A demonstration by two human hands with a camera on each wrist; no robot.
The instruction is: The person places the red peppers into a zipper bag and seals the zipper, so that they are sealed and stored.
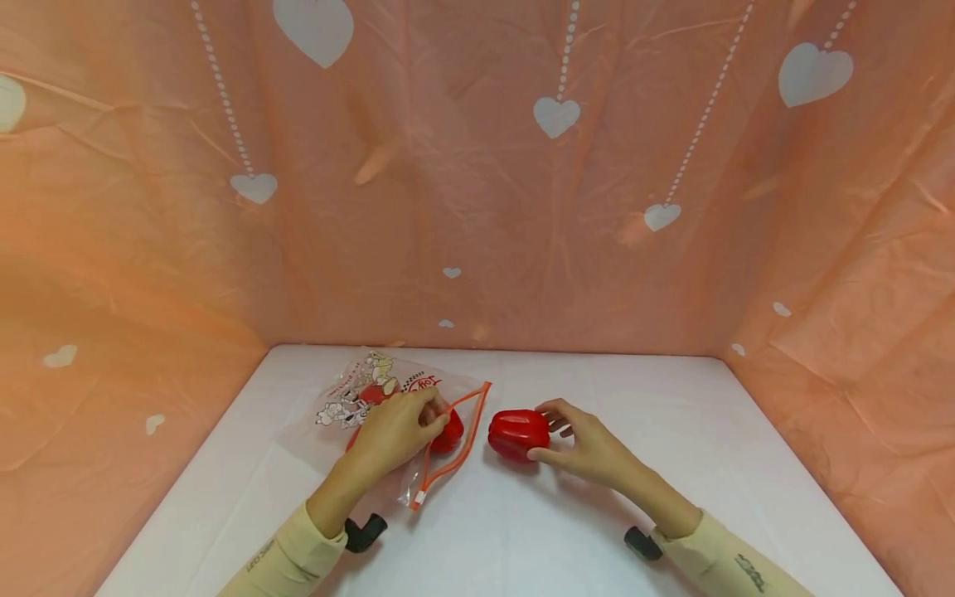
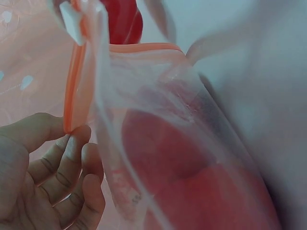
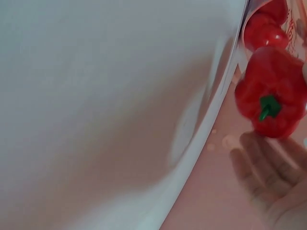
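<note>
A clear zip bag point(image 1: 302, 431) with printed cartoon figures and an orange zip edge lies on the left of the table. Through its film show red bell peppers point(image 2: 163, 143). My left hand point(image 1: 399, 427) pinches the orange zip edge point(image 2: 72, 91) between thumb and fingers, the bag's mouth facing right. Just right of that mouth is another red bell pepper point(image 1: 518, 433), on its side. Its green stem point(image 3: 270, 106) shows in the right wrist view. My right hand point(image 1: 593, 448) holds this pepper's right end, thumb in front and fingertips behind; some fingers stand off it.
The white tabletop point(image 1: 552, 531) extends around the bag and pepper. Orange sheeting with white hearts point(image 1: 556, 116) walls the back and both sides. Dark wrist-worn pieces point(image 1: 366, 533) show beside both cuffs. A white slider point(image 2: 72, 23) sits on the zip.
</note>
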